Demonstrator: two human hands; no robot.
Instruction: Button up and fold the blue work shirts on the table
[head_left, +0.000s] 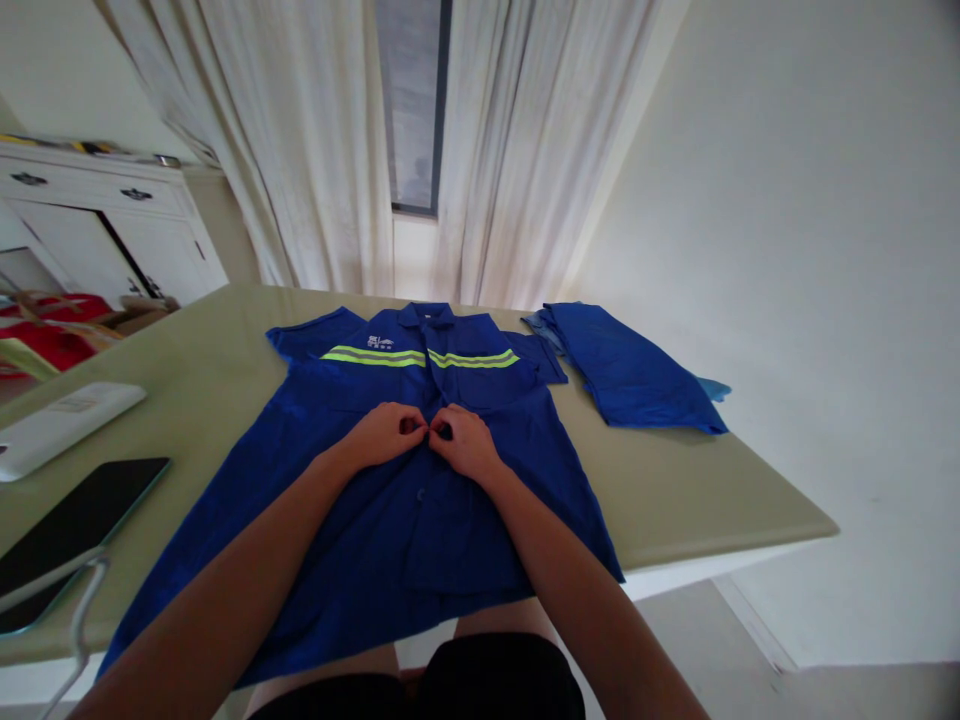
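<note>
A blue work shirt point(352, 480) with yellow reflective stripes across the chest lies flat, front up, on a pale green table point(675, 480), collar pointing away from me. My left hand point(386, 432) and my right hand point(466, 440) meet at the shirt's middle front edge, below the stripes. Both hands have their fingers pinched closed on the placket there, fingertips almost touching. The lower hem hangs over the table's near edge.
A folded blue garment point(630, 370) lies on the table to the right of the shirt. At the left lie a dark tablet point(67, 530), a white flat device point(60, 425) and a wire hanger point(79, 610). White curtains and a white cabinet point(112, 230) stand behind.
</note>
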